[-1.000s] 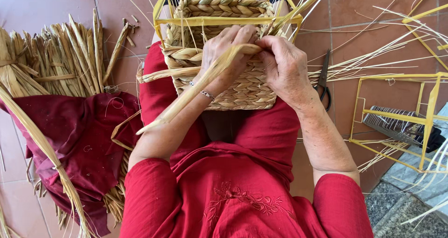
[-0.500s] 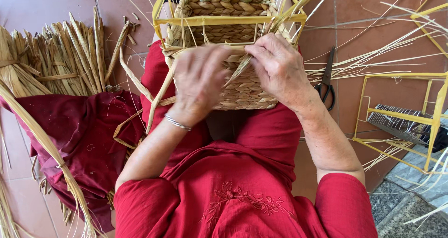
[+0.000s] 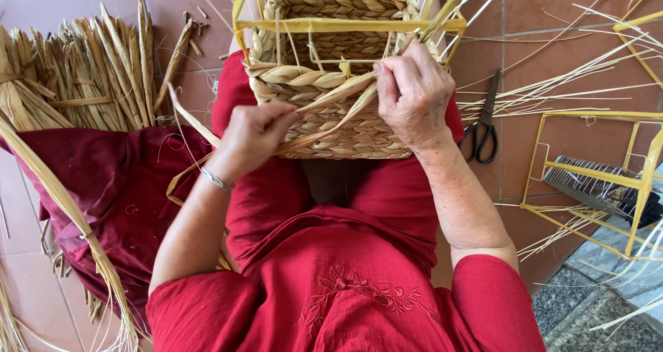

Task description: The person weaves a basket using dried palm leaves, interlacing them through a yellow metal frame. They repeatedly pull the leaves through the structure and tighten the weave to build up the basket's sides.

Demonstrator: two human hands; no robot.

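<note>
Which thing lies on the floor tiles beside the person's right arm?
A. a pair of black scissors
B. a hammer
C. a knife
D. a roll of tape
A: a pair of black scissors lies on the floor tiles, just past the right hand at the woven basket.

rough braided straw basket (image 3: 331,110)

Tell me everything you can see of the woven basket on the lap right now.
The basket is boxy, of pale straw-coloured braided rows, part-finished, built around a yellow wire frame. It rests on the red-clad lap, its opening facing away from the camera. Loose strands stick out at its top right. The left hand pinches a flat strand slanting across its near wall; the right hand presses the strand's upper end at the rim.
</note>
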